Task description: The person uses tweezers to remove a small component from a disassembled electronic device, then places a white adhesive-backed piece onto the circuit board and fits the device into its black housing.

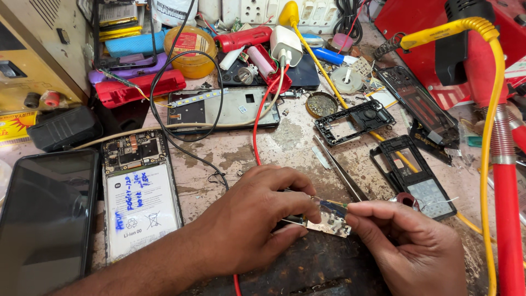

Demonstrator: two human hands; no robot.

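Silvery circuit board (329,222) between 2 hands (329,230)

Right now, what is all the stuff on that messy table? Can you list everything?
Small circuit board: one, silvery, between both hands.
Opened phone: one, white battery showing, left of the hands.
Dark phone screen: one, black, far left.
Tweezers: one, metal, above the hands.
Black phone frames: at least two, right of centre.
White charger plug: one, top centre.
Red wire: one, running down from the plug.
Yellow cable: one, right side.
Wooden table: one, worn.
Left hand: one, on the board.
Right hand: one, pinching its edge.
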